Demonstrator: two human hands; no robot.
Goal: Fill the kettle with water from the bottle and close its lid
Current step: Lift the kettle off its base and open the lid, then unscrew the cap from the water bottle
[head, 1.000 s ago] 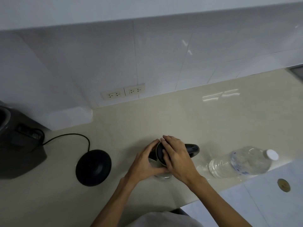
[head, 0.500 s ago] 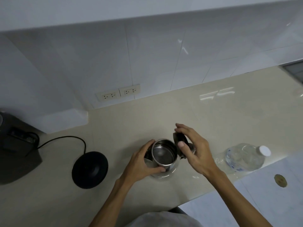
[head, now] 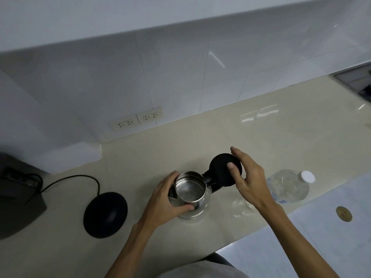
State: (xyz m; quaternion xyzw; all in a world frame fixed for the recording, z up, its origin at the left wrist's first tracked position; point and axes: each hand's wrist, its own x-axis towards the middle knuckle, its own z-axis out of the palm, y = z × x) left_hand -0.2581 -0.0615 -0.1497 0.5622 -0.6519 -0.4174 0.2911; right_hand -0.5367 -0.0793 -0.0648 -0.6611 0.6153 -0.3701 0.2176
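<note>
A steel kettle [head: 190, 190] stands on the beige counter [head: 251, 141], its mouth uncovered and its inside shiny. My left hand [head: 166, 199] wraps around its left side. The black round lid [head: 220, 169] is swung back to the right on its hinge, over the handle. My right hand [head: 248, 177] holds the lid's edge, thumb on its upper face. A clear water bottle [head: 287, 187] with a white cap [head: 306, 176] lies to the right, just beyond my right hand.
The kettle's black round base [head: 105, 214] with its cord sits to the left. A dark appliance [head: 18, 199] stands at the far left. Two wall sockets [head: 138, 119] are behind. The counter's front edge runs diagonally at lower right, with floor tiles beyond.
My right hand has lifted the lid off the kettle's mouth and swung it fully back to the right. My left hand has stayed on the kettle body.
</note>
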